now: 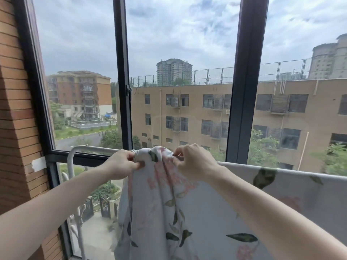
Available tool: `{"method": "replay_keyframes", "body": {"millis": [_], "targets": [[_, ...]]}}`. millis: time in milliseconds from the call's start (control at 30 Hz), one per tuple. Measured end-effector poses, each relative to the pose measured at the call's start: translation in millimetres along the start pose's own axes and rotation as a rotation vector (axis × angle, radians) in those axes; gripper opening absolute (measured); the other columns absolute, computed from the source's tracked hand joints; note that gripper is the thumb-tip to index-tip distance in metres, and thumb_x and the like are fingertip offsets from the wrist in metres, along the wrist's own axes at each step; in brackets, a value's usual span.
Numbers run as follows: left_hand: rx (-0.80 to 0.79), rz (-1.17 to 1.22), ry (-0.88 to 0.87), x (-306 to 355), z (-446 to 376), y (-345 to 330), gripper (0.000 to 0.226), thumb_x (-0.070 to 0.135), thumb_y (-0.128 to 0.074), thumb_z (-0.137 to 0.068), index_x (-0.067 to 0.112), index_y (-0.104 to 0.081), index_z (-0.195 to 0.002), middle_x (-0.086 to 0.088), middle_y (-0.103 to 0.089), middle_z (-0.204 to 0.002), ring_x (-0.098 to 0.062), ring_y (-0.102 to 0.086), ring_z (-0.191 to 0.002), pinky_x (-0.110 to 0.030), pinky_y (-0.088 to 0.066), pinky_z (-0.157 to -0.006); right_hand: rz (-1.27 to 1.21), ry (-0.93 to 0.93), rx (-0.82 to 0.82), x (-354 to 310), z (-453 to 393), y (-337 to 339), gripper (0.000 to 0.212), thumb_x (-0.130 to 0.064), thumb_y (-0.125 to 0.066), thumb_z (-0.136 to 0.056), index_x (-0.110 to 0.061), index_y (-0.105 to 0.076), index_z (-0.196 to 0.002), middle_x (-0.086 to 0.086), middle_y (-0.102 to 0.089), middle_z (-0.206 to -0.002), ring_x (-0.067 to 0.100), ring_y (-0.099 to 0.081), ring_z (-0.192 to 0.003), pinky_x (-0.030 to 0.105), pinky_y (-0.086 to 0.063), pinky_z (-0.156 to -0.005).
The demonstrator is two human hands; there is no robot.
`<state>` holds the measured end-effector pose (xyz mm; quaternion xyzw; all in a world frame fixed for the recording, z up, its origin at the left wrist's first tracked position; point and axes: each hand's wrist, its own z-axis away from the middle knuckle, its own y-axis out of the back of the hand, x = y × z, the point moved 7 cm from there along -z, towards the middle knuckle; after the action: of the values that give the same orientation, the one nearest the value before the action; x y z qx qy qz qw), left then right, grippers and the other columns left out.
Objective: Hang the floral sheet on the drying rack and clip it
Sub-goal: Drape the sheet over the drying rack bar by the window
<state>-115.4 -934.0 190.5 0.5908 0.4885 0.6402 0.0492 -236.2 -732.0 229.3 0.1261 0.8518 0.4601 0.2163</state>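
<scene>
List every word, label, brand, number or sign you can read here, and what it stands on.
None can be read.
The sheet held by the left hand and right hand shows only flowers and leaves, no writing.
The tape on the brick wall is blank.
The buildings outside show no signs; any lettering there is too small to tell.

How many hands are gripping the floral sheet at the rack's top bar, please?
2: the left hand pinches the bunched pale floral cotton sheet by the white metal rack bar; the right hand pinches it just beside.
</scene>
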Motion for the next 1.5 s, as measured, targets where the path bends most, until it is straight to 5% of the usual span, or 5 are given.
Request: {"method": "replay_keyframes", "body": {"millis": [400,767,900,1167,1500], "targets": [[0.025,0.102,-0.221,25.2,-65.8,57.5,0.043,0.03,-0.063,-0.103,0.0,-0.069,-0.073,0.002,-0.053,-0.061,-0.014,-0.046,-0.057,-0.031,-0.035,-0.064,0.016,-0.369,-0.269,22.4,-21.1,-14.3,0.065,-0.068,-0.038,-0.099,-0.019,-0.074,-0.077,-0.002,-0.073,-0.082,0.02,-0.068,-0.078,0.034,-0.055,-0.071],[0.208,0.359,-0.027,-0.3,-161.8,110.5,0.028,0.025,-0.057,-0.101,0.009,-0.07,-0.082,-0.009,-0.068,-0.09,-0.029,-0.066,-0.096,-0.04,-0.051,-0.085,-0.033,-0.678,-0.226,44.3,-21.8,-4.5,0.049,-0.049,-0.05,-0.105,-0.007,-0.076,-0.102,0.002,-0.07,-0.084,0.021,-0.064,-0.07,0.027,-0.049,-0.062],[0.31,-0.03,-0.011,-22.3,-175.0,140.8,0.032,0.025,-0.057,-0.104,0.002,-0.075,-0.116,-0.019,-0.071,-0.125,-0.037,-0.066,-0.115,-0.041,-0.052,-0.096,0.004,-0.745,-0.234,51.7,-24.2,-6.8,0.047,-0.048,-0.051,-0.105,-0.006,-0.071,-0.111,0.008,-0.072,-0.1,0.027,-0.071,-0.09,0.033,-0.055,-0.077],[-0.036,-0.674,-0.121,-45.8,-151.4,83.7,0.028,0.044,-0.062,-0.089,0.019,-0.066,-0.102,0.001,-0.069,-0.096,-0.019,-0.065,-0.086,-0.032,-0.051,-0.067,0.024,-0.786,-0.292,46.3,-30.4,-19.5,0.047,-0.053,-0.056,-0.101,-0.011,-0.069,-0.116,0.003,-0.071,-0.102,0.02,-0.07,-0.087,0.029,-0.056,-0.075],[-0.167,-0.487,-0.642,-30.9,-64.3,66.9,0.025,0.061,-0.063,-0.093,0.04,-0.073,-0.099,0.017,-0.071,-0.086,-0.009,-0.066,-0.081,-0.039,-0.058,-0.078,0.015,-0.553,-0.019,22.7,-40.5,-11.3,0.024,-0.044,-0.062,-0.099,-0.025,-0.077,-0.097,-0.003,-0.074,-0.106,0.015,-0.067,-0.094,0.034,-0.054,-0.088]]}}
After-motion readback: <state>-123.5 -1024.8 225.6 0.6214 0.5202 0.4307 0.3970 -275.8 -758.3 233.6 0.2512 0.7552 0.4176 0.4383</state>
